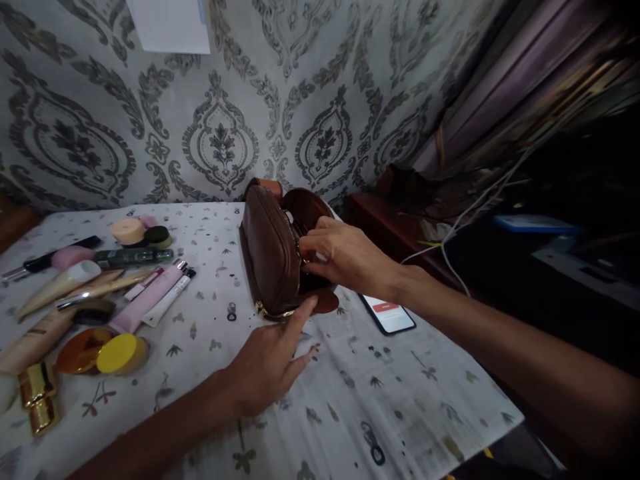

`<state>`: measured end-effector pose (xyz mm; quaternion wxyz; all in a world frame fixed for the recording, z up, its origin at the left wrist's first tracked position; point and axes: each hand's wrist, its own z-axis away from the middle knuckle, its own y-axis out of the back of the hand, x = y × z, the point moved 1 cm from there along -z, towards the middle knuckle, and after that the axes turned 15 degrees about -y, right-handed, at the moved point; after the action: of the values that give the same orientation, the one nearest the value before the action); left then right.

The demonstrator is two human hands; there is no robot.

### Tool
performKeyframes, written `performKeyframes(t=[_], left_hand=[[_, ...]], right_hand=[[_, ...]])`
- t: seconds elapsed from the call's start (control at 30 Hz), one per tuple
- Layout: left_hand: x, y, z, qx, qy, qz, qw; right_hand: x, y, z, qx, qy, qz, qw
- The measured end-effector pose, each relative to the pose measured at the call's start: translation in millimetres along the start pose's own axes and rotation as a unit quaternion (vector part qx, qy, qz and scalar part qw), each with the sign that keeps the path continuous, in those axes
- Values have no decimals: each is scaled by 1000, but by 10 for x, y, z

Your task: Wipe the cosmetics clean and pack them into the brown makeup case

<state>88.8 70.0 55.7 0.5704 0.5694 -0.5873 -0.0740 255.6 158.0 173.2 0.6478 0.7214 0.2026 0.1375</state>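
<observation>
A dark brown zippered bag (267, 247) stands unzipped at the back middle of the cloth-covered table, its opening facing right. My right hand (340, 253) is at that opening, fingers bent and pressed together; what they grip, if anything, is hidden. The index finger of my left hand (273, 360) touches the bag's lower front edge near a brown flap (327, 301). The other fingers of that hand are apart, with nothing held. Inside, the bag is mostly dark, with something pale near the top.
Left of the bag lie several cosmetics, including a pink tube (149, 299), a yellow-lidded jar (123, 353) and a gold case (39, 400). A lit phone (393, 317) lies under my right forearm. White cables (457, 230) hang at the right, and a patterned wall (220, 133) rises behind.
</observation>
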Motion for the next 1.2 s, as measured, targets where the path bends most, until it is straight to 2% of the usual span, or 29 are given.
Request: performKeyframes(t=[0.17,0.33,0.5,0.8,1.0,1.1,1.2], left_hand=[[26,33,-13,2,3,1,1000],[38,47,-24,11,-2,9,1000],[11,14,-19,-11,8,-8,1000],[34,59,-34,-17,20,-2,1000],[113,137,-18,-15,34,13,999],[187,188,100,-17,32,-14,999],[253,271,326,-2,14,-35,999]], right_hand=[[23,-8,-47,-59,-15,10,998],[13,-88,-91,-80,10,70,994],[15,-129,-120,-79,21,126,989],[18,-93,-76,-56,46,128,989],[81,-11,19,3,56,83,995],[8,34,148,100,32,-13,994],[-206,22,339,220,5,-127,967]])
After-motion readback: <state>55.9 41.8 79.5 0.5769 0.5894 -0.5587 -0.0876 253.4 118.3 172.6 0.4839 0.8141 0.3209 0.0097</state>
